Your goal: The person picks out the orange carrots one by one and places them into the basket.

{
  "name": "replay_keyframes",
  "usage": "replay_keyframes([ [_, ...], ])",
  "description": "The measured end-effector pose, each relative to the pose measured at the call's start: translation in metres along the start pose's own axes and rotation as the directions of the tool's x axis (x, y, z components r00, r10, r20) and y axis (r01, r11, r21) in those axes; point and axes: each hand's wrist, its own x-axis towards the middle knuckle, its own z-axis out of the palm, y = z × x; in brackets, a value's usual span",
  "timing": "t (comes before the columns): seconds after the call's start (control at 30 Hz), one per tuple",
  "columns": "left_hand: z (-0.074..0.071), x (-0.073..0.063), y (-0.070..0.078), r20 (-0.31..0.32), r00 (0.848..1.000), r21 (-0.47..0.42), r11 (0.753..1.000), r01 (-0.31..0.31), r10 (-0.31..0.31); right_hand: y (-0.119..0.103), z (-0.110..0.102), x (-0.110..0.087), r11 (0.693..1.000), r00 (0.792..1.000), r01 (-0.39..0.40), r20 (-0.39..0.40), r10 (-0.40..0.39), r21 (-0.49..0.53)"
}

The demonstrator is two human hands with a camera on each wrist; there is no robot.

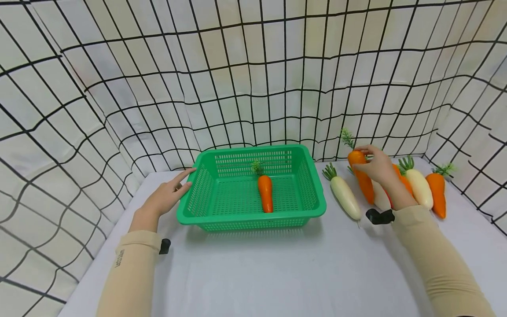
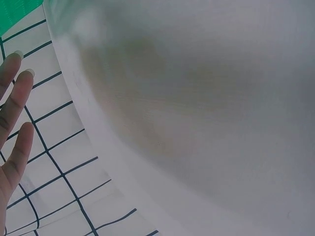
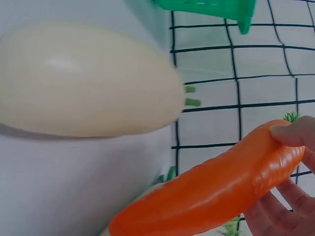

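Carrot (image 1: 365, 187) pinched by right hand (image 1: 379, 167); white radish (image 1: 381, 198) behind, partly hidden.

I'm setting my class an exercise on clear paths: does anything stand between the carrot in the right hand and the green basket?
Yes: a white radish lies between the carrot in the right hand and the green basket. Beyond it, the basket's right wall stands before its inside.
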Motion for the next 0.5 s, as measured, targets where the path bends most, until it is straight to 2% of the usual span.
replay_keyframes([
  [0.3,0.0,-0.001,0.0,0.0,1.0,-0.003,1.0,0.001,-0.001,-0.033,-0.018,-0.003,0.999,0.999,0.039,0.016,-0.039,0.02],
  [0.5,0.0,-0.001,-0.001,-0.001,1.0,-0.004,1.0,-0.002,0.002,-0.06,-0.025,-0.002,0.994,0.998,0.057,0.027,-0.059,0.094],
])
